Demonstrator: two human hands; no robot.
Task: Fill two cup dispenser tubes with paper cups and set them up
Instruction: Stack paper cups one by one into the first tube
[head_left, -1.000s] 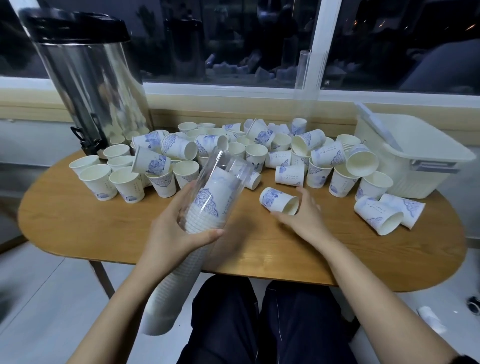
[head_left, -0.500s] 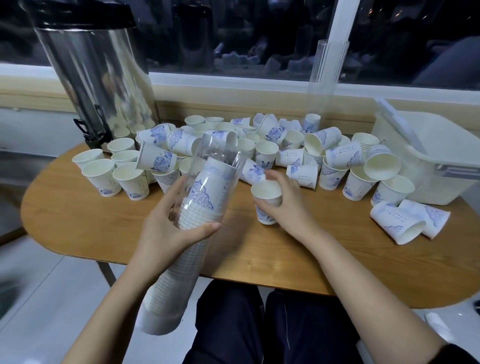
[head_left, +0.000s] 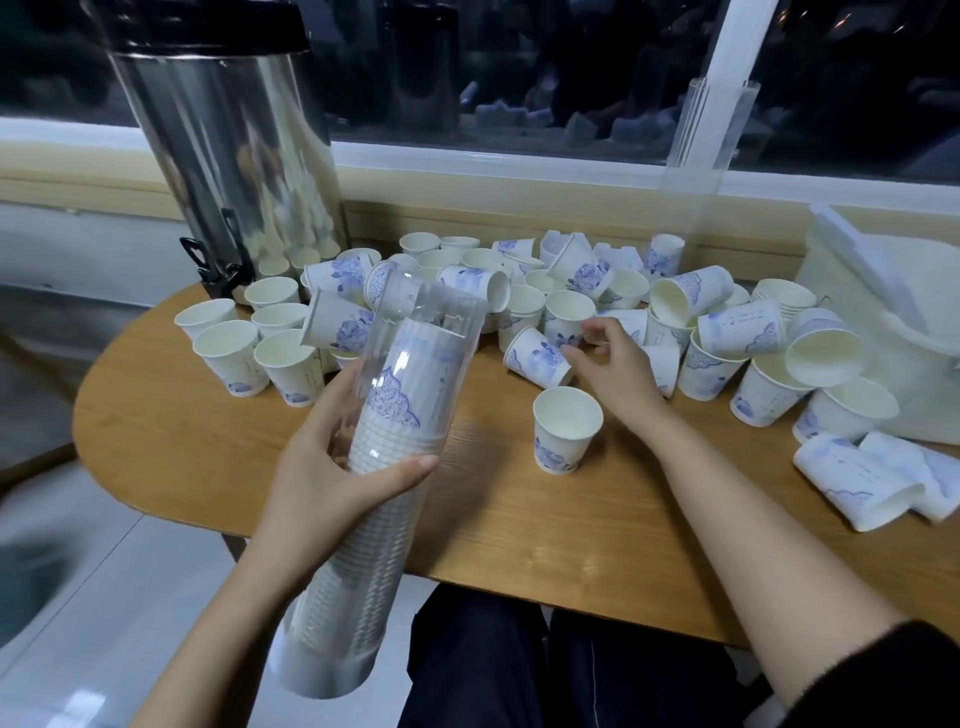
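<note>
Gripping the cup-packed tube (head_left: 415, 338) in left hand (head_left: 322, 467), tilted over near edge of the desk (head_left: 182, 431); right hand (head_left: 613, 369) relaxed, just beside a tipped cup (head_left: 537, 358).

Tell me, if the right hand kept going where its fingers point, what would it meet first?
Probably the cup lying on its side just ahead of the right hand; the fingertips look almost on it, though depth is unclear. The upright cup sits off that line.

Left hand (head_left: 322, 467), right hand (head_left: 618, 371) and forearms (head_left: 737, 525) bare; dark fuzzy sleeve (head_left: 898, 675) high on right arm; dark trousers (head_left: 483, 670)
</note>
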